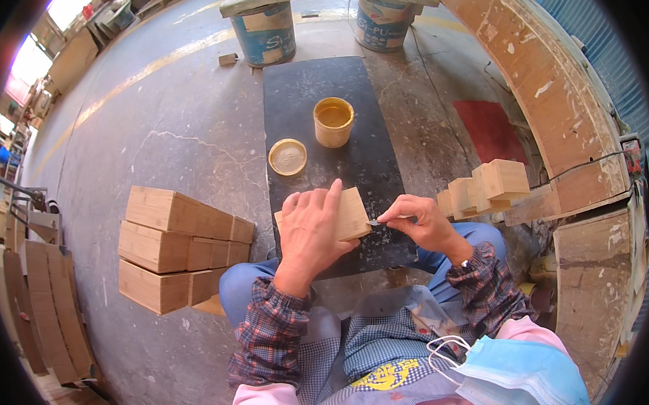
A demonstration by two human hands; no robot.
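One wooden block (354, 210): was over the black worktop's (289, 95) near half
Left hand (307, 221): had it gripped from above
Right hand (428, 225): pinched a little metal blade (373, 223) right at the block's end
Tub (334, 134): sat open, round lid (288, 158) just beside it
More blocks (151, 246): sat stacked off left

Left hand (308, 223) — clasping; right hand (425, 227) (curled) — pinching.

I hold one wooden block (353, 216) and one small metal tool (373, 223). Around twelve o'clock I count one tub (334, 135) and two blue buckets (265, 40); at eleven, one round lid (288, 158); at two, one red sheet (489, 129).
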